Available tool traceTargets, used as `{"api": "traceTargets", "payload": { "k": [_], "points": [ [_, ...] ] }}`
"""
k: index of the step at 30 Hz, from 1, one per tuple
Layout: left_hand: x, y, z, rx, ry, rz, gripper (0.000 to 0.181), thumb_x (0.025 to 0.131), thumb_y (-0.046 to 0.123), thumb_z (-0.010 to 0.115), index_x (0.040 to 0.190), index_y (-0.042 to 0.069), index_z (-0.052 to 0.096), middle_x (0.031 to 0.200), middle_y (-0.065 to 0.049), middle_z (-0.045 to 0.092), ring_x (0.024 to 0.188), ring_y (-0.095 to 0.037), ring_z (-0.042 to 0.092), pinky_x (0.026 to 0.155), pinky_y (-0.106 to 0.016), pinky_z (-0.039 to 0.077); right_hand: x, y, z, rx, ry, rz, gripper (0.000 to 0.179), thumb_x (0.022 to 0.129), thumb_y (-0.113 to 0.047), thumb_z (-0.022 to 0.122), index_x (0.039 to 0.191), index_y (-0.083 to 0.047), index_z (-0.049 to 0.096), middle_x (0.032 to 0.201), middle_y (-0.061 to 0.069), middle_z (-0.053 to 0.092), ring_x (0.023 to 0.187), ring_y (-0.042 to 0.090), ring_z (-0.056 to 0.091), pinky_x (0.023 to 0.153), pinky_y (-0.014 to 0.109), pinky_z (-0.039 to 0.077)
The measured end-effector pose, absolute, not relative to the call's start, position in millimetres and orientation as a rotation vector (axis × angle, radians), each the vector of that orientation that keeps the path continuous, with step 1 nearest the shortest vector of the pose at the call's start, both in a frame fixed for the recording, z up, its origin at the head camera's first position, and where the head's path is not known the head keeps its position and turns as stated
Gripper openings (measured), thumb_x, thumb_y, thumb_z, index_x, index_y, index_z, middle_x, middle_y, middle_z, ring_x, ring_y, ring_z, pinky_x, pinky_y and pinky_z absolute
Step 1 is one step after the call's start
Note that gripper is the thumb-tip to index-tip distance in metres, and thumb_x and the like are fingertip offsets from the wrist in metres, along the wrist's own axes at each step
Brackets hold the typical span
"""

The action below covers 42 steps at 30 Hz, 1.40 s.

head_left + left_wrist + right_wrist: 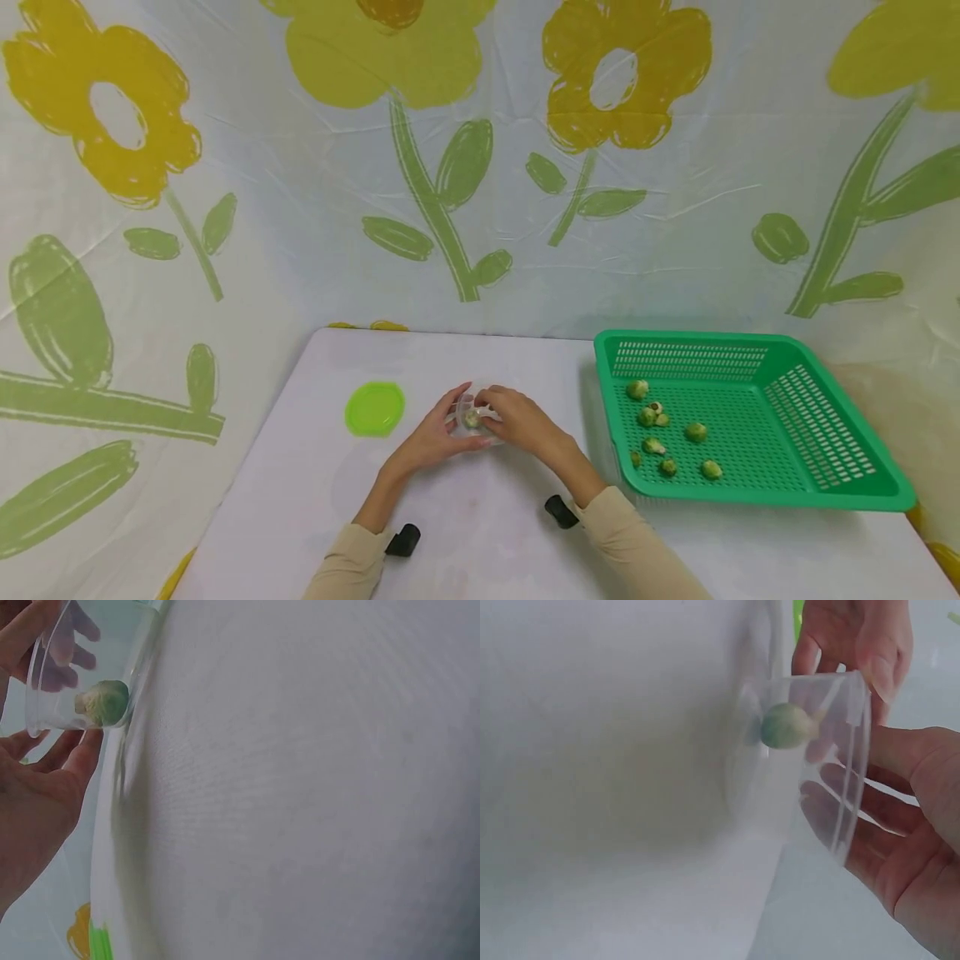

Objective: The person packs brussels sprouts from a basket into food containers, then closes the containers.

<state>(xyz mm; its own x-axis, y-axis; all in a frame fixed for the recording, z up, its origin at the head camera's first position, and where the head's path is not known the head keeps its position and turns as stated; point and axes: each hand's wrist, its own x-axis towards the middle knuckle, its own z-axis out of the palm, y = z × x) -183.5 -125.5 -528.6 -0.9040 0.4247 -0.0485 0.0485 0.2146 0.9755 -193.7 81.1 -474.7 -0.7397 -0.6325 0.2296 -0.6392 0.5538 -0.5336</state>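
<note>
Sprout [107, 703] sits low inside a clear cup [124, 645]. The left hand [433, 437] holds the cup's side. The right hand [521, 421] has loosely bent fingers inside the cup, near the sprout. A green lid [375, 409] lies left on the desk [472, 533]; more sprouts [696, 432] lie right in a green basket [690, 337].

A pale, wrinkled cloth backdrop [570, 287] stands behind the table [468, 542] and along its left side. It is printed with a golden flower [118, 115] at left, a larger yellow bloom [386, 62] cut by the top edge, another golden flower [613, 79] with a white centre, and a greenish-yellow bloom [900, 54] at right, all on green stems [429, 197].
</note>
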Motion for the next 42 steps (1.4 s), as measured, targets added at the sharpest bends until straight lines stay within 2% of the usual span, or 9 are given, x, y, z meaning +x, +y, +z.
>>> {"api": "traceTargets", "payload": {
  "k": [6,12,25,36,42],
  "points": [
    [-183,-124,-528,0.425,2.193,1.738,0.103,0.084,0.023,0.089,0.164,0.016,0.024,0.165,-0.013,0.027,0.147,-0.031,0.037,0.116,-0.046,0.041,-190,93,-463,1.134,-2.78,0.854,0.02,0.093,-0.002,0.075,0.111,0.003,0.069,0.11,0.016,0.07,0.105,0.032,0.067,0.092,0.045,0.058],
    [-184,-123,-531,0.413,2.196,1.729,0.106,0.083,0.026,0.09,0.164,0.017,0.023,0.164,-0.014,0.028,0.146,-0.032,0.038,0.116,-0.047,0.041,-183,105,-451,1.103,-2.712,0.727,0.02,0.091,-0.004,0.078,0.108,-0.002,0.07,0.109,0.01,0.07,0.105,0.028,0.066,0.091,0.041,0.059],
    [-182,-122,-531,0.412,2.247,1.713,0.105,0.082,0.028,0.091,0.163,0.017,0.026,0.161,-0.012,0.035,0.146,-0.03,0.036,0.121,-0.049,0.032,-177,141,-428,1.026,-2.624,0.643,0.018,0.088,-0.004,0.081,0.103,-0.003,0.071,0.103,0.01,0.069,0.095,0.027,0.065,0.081,0.039,0.06],
    [-182,-124,-529,0.423,2.254,1.699,0.106,0.081,0.028,0.091,0.164,0.018,0.025,0.162,-0.012,0.033,0.149,-0.032,0.033,0.121,-0.047,0.032,-168,180,-406,0.966,-2.624,0.638,0.022,0.089,0.0,0.078,0.109,0.001,0.07,0.107,0.012,0.067,0.098,0.029,0.064,0.078,0.038,0.059],
    [-182,-125,-530,0.412,2.271,1.681,0.108,0.081,0.033,0.091,0.164,0.017,0.024,0.163,-0.013,0.032,0.149,-0.033,0.033,0.12,-0.048,0.033,-164,198,-405,0.904,-2.635,0.645,0.023,0.09,0.0,0.077,0.111,0.0,0.069,0.112,0.014,0.067,0.105,0.031,0.064,0.084,0.042,0.059]
  ]
}}
